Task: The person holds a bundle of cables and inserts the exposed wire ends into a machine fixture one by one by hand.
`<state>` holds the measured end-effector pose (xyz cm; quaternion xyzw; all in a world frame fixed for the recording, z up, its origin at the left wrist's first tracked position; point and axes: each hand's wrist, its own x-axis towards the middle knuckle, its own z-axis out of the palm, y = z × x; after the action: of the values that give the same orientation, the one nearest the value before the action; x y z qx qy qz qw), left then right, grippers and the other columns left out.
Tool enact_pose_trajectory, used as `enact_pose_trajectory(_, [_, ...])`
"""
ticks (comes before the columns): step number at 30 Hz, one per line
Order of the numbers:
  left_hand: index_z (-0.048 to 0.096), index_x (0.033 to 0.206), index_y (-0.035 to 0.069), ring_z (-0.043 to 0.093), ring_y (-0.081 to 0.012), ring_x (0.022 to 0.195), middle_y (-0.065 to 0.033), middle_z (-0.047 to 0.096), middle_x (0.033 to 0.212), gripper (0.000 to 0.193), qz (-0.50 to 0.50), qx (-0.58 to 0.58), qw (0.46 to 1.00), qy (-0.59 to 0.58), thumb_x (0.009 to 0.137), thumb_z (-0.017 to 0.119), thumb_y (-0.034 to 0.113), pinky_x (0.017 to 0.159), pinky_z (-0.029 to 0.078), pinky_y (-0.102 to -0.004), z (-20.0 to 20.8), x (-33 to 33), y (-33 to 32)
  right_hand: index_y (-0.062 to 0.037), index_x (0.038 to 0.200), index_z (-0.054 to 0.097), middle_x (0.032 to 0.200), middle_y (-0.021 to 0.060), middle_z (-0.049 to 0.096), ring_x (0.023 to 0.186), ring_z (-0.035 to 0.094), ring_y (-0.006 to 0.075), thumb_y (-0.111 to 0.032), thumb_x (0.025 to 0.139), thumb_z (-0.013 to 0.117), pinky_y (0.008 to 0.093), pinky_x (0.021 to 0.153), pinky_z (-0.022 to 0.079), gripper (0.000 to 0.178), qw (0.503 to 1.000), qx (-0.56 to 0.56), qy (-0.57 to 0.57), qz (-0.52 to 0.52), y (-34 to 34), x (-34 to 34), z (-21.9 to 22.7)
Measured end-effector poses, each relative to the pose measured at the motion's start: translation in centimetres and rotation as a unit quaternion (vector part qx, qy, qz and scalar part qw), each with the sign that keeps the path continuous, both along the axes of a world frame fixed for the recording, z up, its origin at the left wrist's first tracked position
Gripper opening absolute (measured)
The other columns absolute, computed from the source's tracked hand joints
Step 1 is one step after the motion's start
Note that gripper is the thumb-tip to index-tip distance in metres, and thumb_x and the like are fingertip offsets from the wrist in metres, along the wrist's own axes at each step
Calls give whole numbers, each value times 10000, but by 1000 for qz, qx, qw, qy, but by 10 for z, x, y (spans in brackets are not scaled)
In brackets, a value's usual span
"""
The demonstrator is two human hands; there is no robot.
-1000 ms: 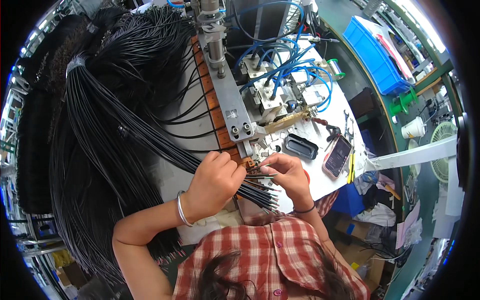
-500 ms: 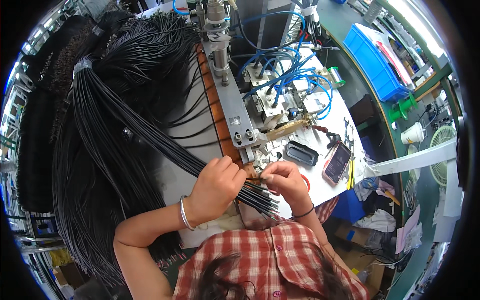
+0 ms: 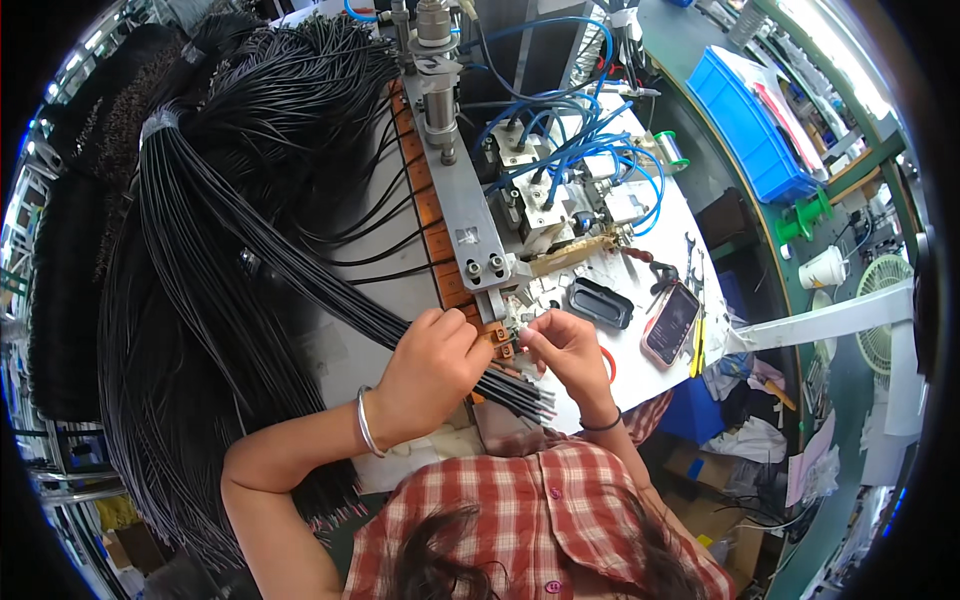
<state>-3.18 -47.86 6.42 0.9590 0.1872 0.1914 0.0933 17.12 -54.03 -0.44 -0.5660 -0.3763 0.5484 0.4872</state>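
Left hand (image 3: 436, 362) grips a sheaf of slender, glossy black cables (image 3: 318, 278); right hand (image 3: 568, 352) apparently pinches one fine wire end (image 3: 511, 342) beside a notched orange block (image 3: 503, 352).

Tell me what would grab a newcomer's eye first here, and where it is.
The huge spread of black cables fills most of the left side and would likely strike first. Next comes the tangle of bright blue tubes on the metal machine at upper centre. Below it, at centre, the person's left hand and right hand work close together.
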Motion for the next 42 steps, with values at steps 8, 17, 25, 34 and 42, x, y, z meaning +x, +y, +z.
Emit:
enact_pose_trajectory(8, [525, 732, 60, 496, -207, 750, -57, 497, 702, 84, 14, 2, 999, 52, 678, 589, 50, 682, 384, -317, -4, -2, -2, -62, 865, 574, 642, -51, 513, 510, 395, 9, -131, 901, 615, 169, 429, 299, 89, 987, -90, 95, 96, 8, 6, 3])
enact_pose_trajectory(17, [546, 760, 46, 489, -238, 746, -64, 493, 713, 178, 19, -5, 1000, 15, 599, 619, 25, 679, 380, -344, 0, -2, -1, -18, 957, 629, 706, -25, 598, 521, 423, 4, -48, 852, 659, 163, 438, 297, 113, 995, 61, 74, 28, -4, -1, 12])
enact_pose_trajectory(25, [516, 692, 61, 482, -217, 719, -60, 492, 676, 92, 29, 10, 999, -15, 643, 592, 43, 638, 373, -329, 4, -1, -1, 27, 898, 664, 653, -14, 597, 532, 500, 19, -49, 845, 675, 171, 459, 368, 94, 996, 49, 67, -35, -4, -7, 10])
enact_pose_trajectory(34, [490, 693, 61, 492, -246, 729, -63, 494, 684, 185, 45, 3, 999, 20, 552, 607, 30, 650, 373, -361, -3, -1, -4, 37, 892, 655, 686, 22, 618, 516, 514, 43, -29, 851, 653, 180, 447, 390, 78, 990, 76, 109, -36, -7, -8, 12])
enact_pose_trajectory(42, [493, 686, 61, 492, -247, 744, -68, 492, 696, 192, 17, -8, 999, -27, 540, 615, 32, 670, 378, -356, -4, -1, -2, 40, 862, 638, 708, 40, 623, 516, 530, 67, -6, 826, 657, 192, 441, 401, 61, 984, 57, 167, 27, -3, 2, 10])
